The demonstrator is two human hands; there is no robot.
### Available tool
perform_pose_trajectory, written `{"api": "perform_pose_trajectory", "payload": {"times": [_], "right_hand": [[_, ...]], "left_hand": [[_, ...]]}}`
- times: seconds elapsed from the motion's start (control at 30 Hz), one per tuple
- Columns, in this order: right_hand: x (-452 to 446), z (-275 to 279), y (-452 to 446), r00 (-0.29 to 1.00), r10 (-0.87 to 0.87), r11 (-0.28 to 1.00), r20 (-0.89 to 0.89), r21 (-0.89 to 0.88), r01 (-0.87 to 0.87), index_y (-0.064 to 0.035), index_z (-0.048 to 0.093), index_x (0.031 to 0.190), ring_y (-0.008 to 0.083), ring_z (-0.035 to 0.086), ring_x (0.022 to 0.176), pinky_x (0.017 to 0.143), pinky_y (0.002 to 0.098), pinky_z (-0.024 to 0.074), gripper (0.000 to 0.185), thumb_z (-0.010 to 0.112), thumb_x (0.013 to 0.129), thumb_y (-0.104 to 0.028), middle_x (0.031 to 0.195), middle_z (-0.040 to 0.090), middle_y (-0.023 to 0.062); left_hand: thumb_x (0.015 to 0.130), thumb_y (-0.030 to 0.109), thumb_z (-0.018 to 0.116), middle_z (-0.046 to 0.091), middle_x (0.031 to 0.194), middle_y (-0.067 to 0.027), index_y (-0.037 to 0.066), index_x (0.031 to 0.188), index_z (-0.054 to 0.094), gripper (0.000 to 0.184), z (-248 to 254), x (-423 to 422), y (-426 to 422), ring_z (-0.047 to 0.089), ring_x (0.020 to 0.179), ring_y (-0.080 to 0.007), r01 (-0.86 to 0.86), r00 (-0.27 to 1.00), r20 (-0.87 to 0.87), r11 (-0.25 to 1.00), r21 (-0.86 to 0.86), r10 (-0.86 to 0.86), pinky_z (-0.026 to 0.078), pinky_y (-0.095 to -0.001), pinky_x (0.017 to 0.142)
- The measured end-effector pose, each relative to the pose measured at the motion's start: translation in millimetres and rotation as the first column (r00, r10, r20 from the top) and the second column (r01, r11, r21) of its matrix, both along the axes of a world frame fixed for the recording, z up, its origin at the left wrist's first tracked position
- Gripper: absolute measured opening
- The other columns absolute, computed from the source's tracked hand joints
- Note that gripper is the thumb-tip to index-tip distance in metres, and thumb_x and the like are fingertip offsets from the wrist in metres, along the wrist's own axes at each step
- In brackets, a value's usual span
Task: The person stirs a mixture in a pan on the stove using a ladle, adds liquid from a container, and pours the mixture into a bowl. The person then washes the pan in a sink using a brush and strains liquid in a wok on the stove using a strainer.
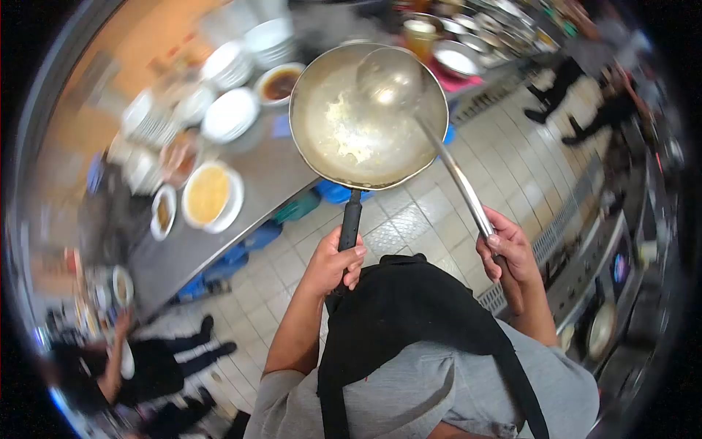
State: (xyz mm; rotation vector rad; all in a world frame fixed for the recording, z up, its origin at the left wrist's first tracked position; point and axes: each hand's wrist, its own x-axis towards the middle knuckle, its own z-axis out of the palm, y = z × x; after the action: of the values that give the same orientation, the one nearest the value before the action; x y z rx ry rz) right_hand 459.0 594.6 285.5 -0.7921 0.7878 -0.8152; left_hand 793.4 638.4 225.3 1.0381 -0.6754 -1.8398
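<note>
A large pan (pixel 322 154) with pale residue on its bottom is held out in front of me. My left hand (pixel 336 260) is wrapped round its black handle (pixel 351 219). In my right hand (pixel 510 252) is the shaft of a long metal ladle (pixel 466 186). The round bowl of the ladle is inside the pan at the upper right. Left of the pan, on the counter, stand a bowl of dark sauce (pixel 281 85) and a bowl of yellow food (pixel 208 194).
Stacked white plates (pixel 230 115) line the metal counter (pixel 263 172). Behind the pan are a white bowl (pixel 456 60) and several metal containers. One person (pixel 150 366) stands at lower left; others (pixel 570 77) are at upper right. A cooking range (pixel 585 271) runs along the right.
</note>
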Motion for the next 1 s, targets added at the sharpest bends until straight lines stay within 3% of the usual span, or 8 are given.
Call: {"api": "perform_pose_trajectory", "payload": {"times": [0.17,0.27,0.33,0.43,0.57,0.77,0.9,1.0], "right_hand": [[-143.3,4.1,11.8,0.994,-0.06,0.995,-0.093,0.078,0.067,-0.0027,0.037,0.145,0.0149,0.061,0.056,0.055,0.0253,0.0516,0.055,0.055,0.095,-0.015,0.079,0.062,0.0101],[-222.5,6.0,7.2,0.63,-0.156,0.914,-0.76,-0.353,-0.199,-0.0032,0.042,0.141,0.0192,0.06,0.092,0.084,0.0321,0.049,0.057,0.061,0.095,-0.03,0.107,0.064,0.0068],[-187.4,29.3,-13.7,0.547,-0.287,0.891,-0.787,-0.429,-0.15,-0.0036,0.045,0.138,0.0184,0.06,0.091,0.082,0.0321,0.0498,0.054,0.061,0.095,-0.03,0.107,0.064,0.0072],[-192.6,46.7,-54.1,0.547,-0.365,0.885,-0.754,-0.464,-0.049,-0.0043,0.05,0.125,0.0175,0.062,0.082,0.07,0.031,0.0519,0.042,0.061,0.095,-0.03,0.103,0.062,0.0113],[-220.7,30.5,-121.3,0.63,-0.139,0.99,-0.764,-0.109,0.087,-0.003,0.046,0.115,0.017,0.064,0.069,0.05,0.0309,0.054,0.034,0.06,0.094,-0.026,0.105,0.055,0.0135],[-280.9,-26.8,-218.9,0.652,-0.228,0.933,-0.723,0.031,0.359,-0.001,0.046,0.11,0.0186,0.063,0.059,0.046,0.0319,0.0534,0.032,0.059,0.092,-0.024,0.088,0.057,0.0095],[-331.1,-9.1,-223.6,0.693,-0.564,0.769,-0.45,0.021,0.639,-0.0058,0.049,0.104,0.0139,0.057,0.049,0.042,0.03,0.0526,0.023,0.06,0.092,-0.021,0.1,0.061,0.0144],[-353.9,39.4,-185.5,0.663,-0.746,0.654,0.063,-0.118,0.747,-0.0057,0.047,0.101,0.0126,0.057,0.047,0.04,0.0271,0.052,0.014,0.056,0.094,-0.014,0.127,0.054,0.029]], "left_hand": [[0.091,0.009,0.059,0.045,0.061,-0.002,0.006,0.097,0.047,0.014,-10.2,-121.9,-55.8,0.045,0.04,-0.0113,0.324,0.946,-0.018,0.946,0.013,-0.324,0.042,-0.0293,0.037],[0.09,0.01,0.06,0.046,0.061,-0.0021,0.007,0.097,0.047,0.015,-11.0,-189.1,-87.8,0.045,0.04,-0.0115,0.462,0.887,-0.033,0.885,0.055,-0.46,0.041,-0.0291,0.037],[0.09,0.01,0.06,0.046,0.061,-0.0018,0.008,0.097,0.047,0.015,-14.6,-163.9,-108.3,0.045,0.04,-0.0115,0.554,0.833,-0.071,0.826,0.103,-0.549,0.041,-0.0286,0.037],[0.09,0.011,0.06,0.046,0.061,-0.0014,0.008,0.096,0.047,0.015,-19.3,-202.2,-138.7,0.045,0.041,-0.0113,0.675,0.737,-0.072,0.728,0.123,-0.672,0.041,-0.0284,0.037],[0.091,0.011,0.06,0.046,0.061,-0.0012,0.008,0.096,0.047,0.015,-28.6,-265.6,-175.4,0.045,0.04,-0.0111,0.799,0.599,-0.06,0.592,0.108,-0.798,0.04,-0.028,0.037],[0.09,0.013,0.062,0.046,0.061,-0.0011,0.008,0.096,0.048,0.016,-30.6,-344.1,-270.3,0.044,0.041,-0.011,0.918,0.393,-0.056,0.387,0.093,-0.918,0.038,-0.027,0.037],[0.089,0.012,0.062,0.045,0.06,-0.0012,0.008,0.096,0.048,0.016,-13.6,-394.3,-341.9,0.044,0.041,-0.0113,0.954,0.276,0.017,0.276,0.121,-0.961,0.039,-0.0276,0.037],[0.089,0.012,0.061,0.045,0.06,-0.0012,0.007,0.096,0.048,0.015,-10.8,-426.0,-381.7,0.044,0.04,-0.0114,0.97,0.21,0.016,0.21,0.123,-0.978,0.038,-0.0274,0.037]]}}
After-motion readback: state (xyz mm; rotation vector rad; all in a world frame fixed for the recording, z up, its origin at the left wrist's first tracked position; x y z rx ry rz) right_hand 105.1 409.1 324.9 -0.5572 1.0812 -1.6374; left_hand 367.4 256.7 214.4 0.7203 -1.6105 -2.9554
